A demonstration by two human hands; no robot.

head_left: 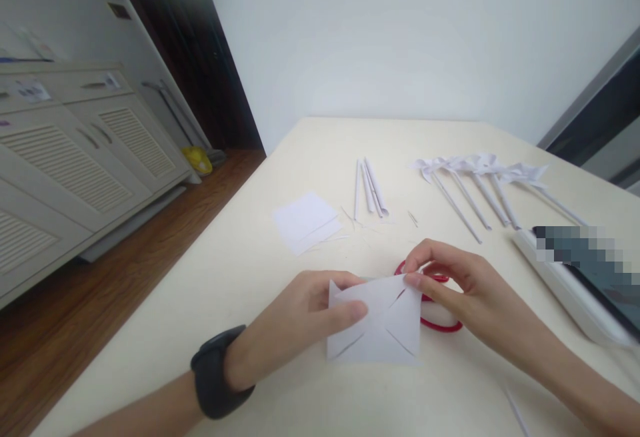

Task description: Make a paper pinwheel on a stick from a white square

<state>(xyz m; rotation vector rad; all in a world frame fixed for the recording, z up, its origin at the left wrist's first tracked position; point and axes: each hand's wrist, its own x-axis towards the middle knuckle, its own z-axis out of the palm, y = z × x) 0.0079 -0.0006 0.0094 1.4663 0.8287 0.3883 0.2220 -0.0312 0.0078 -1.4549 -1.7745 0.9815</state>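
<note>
- From where I sit, a white wall (375,37) fills the upper middle of the frame.
- Below it, a cream table (240,283) spreads from the centre to the bottom edge.
- At left I have a pale cabinet (65,163) with slatted doors, and a brown wooden floor (150,250) running beside it.
- A dark door (200,50) stands in the upper left; near its foot, a yellow object (197,159) I can't identify sits on the floor.
- At the right edge lies a white case (560,297), partly pixelated on my feed.
- In the lower centre, the left hand (320,303) is closed on a slit paper square (375,337), thumb on the front, fingers behind; a black wristband (215,377) circles that wrist.
- Right of centre, the right hand (445,277) pinches the square's upper right corner between thumb and finger.
- Paper pinwheels (480,163) on sticks lie in a row, upper right of the table.
- Red-handled scissors (443,329) rest under the right hand, partly hidden.
- Loose white sheets (305,217) overlap left of centre.
- Rolled paper sticks (370,190) lie near mid-frame.
- Thin paper slivers (363,227) lie just below those sticks.
</note>
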